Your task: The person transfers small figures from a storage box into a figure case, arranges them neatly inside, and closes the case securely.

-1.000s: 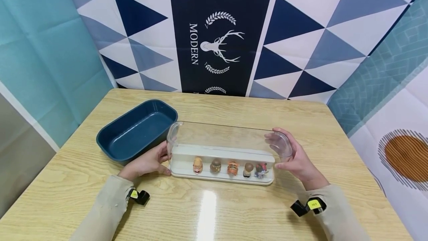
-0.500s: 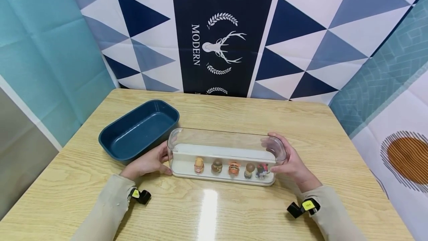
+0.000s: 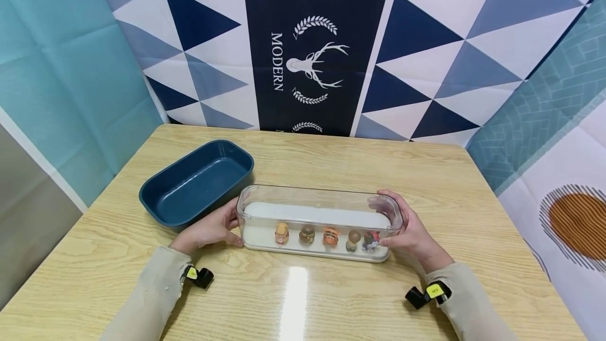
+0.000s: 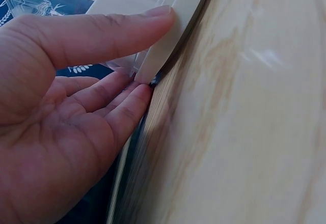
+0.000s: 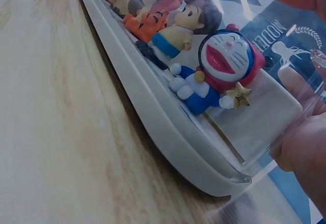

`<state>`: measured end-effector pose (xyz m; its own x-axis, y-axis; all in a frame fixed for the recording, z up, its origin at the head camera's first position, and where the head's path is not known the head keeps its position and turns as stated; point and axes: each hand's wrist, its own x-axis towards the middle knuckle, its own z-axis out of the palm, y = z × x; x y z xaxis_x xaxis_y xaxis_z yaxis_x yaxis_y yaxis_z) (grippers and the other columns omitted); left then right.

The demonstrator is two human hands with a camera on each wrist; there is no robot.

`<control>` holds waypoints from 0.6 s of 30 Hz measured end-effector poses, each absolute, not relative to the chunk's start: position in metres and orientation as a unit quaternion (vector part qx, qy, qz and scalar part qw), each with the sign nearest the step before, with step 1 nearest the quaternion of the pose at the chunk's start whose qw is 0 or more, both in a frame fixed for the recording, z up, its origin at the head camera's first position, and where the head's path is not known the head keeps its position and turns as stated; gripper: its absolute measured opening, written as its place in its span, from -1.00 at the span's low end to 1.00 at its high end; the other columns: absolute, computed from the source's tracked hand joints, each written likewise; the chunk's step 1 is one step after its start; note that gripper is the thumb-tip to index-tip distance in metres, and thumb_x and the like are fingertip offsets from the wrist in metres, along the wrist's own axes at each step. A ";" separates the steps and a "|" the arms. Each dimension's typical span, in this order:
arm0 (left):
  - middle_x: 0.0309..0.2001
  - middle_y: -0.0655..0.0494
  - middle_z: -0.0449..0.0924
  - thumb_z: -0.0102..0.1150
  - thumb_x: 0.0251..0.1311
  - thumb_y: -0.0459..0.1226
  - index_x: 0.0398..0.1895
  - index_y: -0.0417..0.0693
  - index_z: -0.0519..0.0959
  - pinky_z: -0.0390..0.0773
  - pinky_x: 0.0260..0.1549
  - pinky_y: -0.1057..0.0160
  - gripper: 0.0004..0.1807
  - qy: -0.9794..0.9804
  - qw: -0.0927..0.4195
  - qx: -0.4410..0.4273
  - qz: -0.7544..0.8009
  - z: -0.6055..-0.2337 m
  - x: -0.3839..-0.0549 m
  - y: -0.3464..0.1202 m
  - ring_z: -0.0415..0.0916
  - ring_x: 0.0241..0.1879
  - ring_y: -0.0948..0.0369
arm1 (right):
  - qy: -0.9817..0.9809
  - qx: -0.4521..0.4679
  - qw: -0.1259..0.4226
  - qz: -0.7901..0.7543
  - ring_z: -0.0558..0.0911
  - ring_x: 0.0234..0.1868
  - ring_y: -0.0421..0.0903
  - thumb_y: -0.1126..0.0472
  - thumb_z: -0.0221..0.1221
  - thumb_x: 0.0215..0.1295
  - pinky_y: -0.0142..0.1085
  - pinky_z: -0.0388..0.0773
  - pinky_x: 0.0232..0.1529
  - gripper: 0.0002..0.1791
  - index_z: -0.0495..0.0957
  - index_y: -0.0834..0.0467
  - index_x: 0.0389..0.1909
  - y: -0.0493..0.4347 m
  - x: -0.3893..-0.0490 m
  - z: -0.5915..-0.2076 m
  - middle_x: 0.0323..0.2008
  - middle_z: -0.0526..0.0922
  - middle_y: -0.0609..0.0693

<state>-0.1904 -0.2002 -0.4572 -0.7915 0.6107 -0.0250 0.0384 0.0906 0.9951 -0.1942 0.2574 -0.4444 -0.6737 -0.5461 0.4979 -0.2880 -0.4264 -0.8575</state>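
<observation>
A long display case stands on the table, with a white base (image 3: 312, 256) and a clear cover (image 3: 317, 198) over it. Inside, several small figurines line up along the front, among them an orange tiger figurine (image 3: 330, 237) and, at the right end, a blue-and-white cat figurine in a red hood (image 5: 224, 63). My left hand (image 3: 211, 231) holds the base's left end, its thumb (image 4: 117, 38) on the base and fingertips at its lower edge. My right hand (image 3: 413, 233) grips the cover's right end, thumb in front and fingers behind, partly seen through the plastic.
A dark blue rectangular basin (image 3: 189, 193) stands behind and left of the case, close to my left hand. The wooden table (image 3: 350, 309) reaches back to a patterned cloth (image 3: 307, 67).
My right hand has moved the cover's right end down and slightly left, bringing the cover lower onto the base. The left hand has stayed at the base's left end.
</observation>
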 end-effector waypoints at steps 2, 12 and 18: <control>0.38 -0.47 0.12 0.29 -0.17 -0.77 0.54 -0.32 -0.20 0.58 -0.05 0.26 0.21 0.705 0.225 0.230 0.632 -0.458 -0.190 -0.200 0.23 0.34 -0.21 | 0.531 -0.391 0.086 -0.747 0.40 0.30 -0.06 0.76 0.26 -0.12 -0.36 0.50 0.11 0.05 0.11 0.29 0.47 0.258 -0.194 -0.445 0.31 0.40 0.11; 0.39 -0.46 0.12 0.29 -0.21 -0.76 0.54 -0.34 -0.19 0.54 -0.01 0.27 0.22 0.711 0.220 0.236 0.625 -0.458 -0.191 -0.199 0.20 0.35 -0.19 | 0.559 -0.352 0.099 -0.744 0.42 0.27 -0.15 0.73 0.33 -0.17 -0.36 0.49 0.13 0.09 0.16 0.15 0.45 0.258 -0.185 -0.446 0.27 0.42 0.01; 0.39 -0.48 0.11 0.29 -0.22 -0.76 0.54 -0.35 -0.22 0.54 0.00 0.27 0.23 0.708 0.220 0.236 0.628 -0.457 -0.191 -0.199 0.18 0.36 -0.22 | 0.556 -0.355 0.100 -0.745 0.42 0.28 -0.14 0.69 0.35 -0.16 -0.36 0.49 0.13 0.08 0.15 0.16 0.45 0.258 -0.186 -0.446 0.27 0.42 0.02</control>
